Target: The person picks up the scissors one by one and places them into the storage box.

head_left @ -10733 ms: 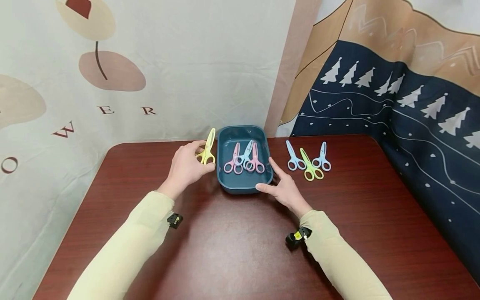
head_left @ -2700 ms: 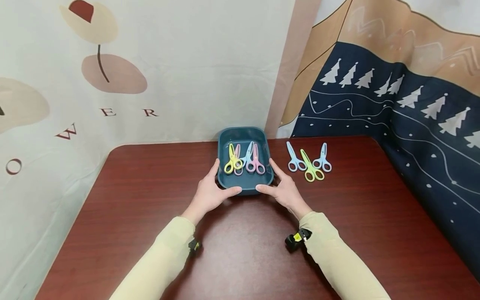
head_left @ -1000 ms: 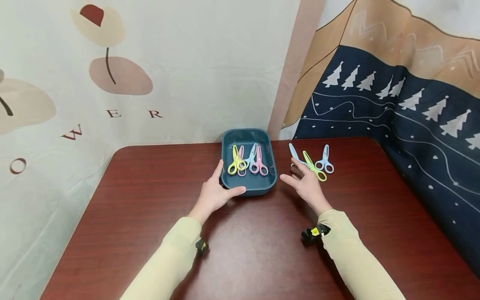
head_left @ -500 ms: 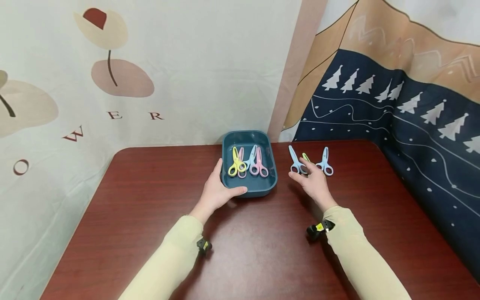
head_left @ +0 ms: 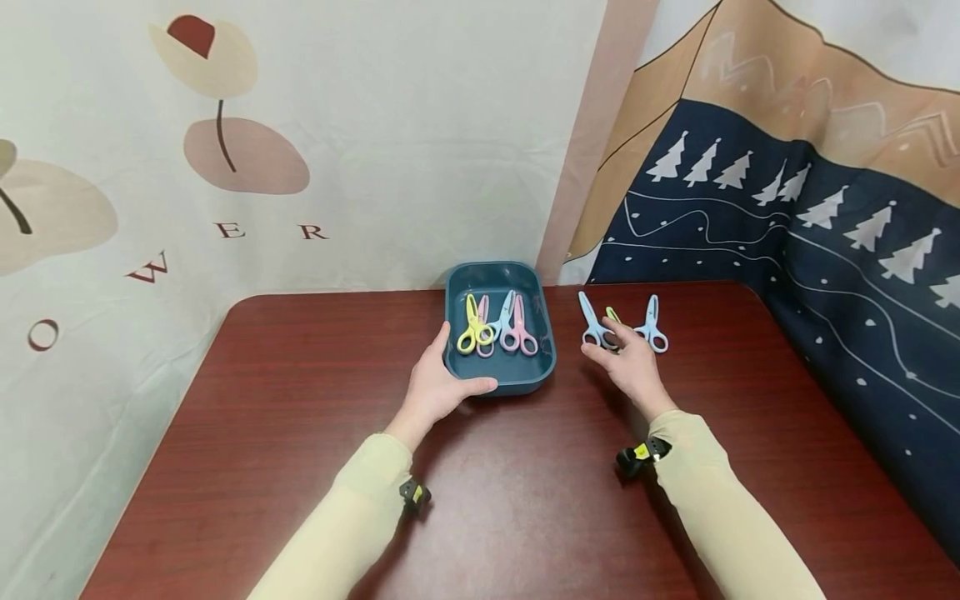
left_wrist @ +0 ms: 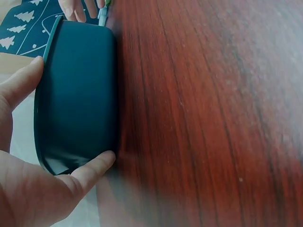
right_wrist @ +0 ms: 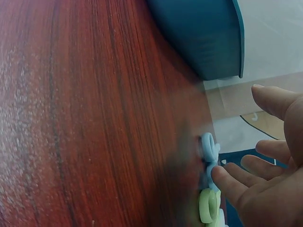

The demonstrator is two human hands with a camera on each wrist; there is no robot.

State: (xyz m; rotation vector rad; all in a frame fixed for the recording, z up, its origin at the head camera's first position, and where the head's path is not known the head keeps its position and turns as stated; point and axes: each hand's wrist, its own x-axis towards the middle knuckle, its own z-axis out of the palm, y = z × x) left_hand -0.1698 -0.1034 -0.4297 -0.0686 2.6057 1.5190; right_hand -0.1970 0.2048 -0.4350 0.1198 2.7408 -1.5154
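My left hand (head_left: 431, 387) rests against the near left corner of a dark blue plastic tray (head_left: 491, 275), thumb at the front rim and fingers along the left side. Inside lie yellow scissors (head_left: 472, 312), light blue scissors (head_left: 507, 307) and two pink pairs, one of them partly under the yellow. To the right of the tray, my right hand (head_left: 633, 371) hovers over green scissors (head_left: 612, 314), hiding most of them. In the right wrist view its fingers are spread and loosely bent, with one fingertip close to the green handle loop (right_wrist: 202, 208). Nothing shows in its grasp.
Light blue scissors (head_left: 587, 308) lie just left of the green pair and another light blue pair (head_left: 651, 312) just right of it. The reddish-brown table (head_left: 300, 400) ends at a cloth-covered wall (head_left: 375, 167) behind the tray.
The yellow scissors, held in my left hand earlier, now lie in the tray, and that hand has settled on its corner. My right hand has left the tray, moving right over the green scissors.
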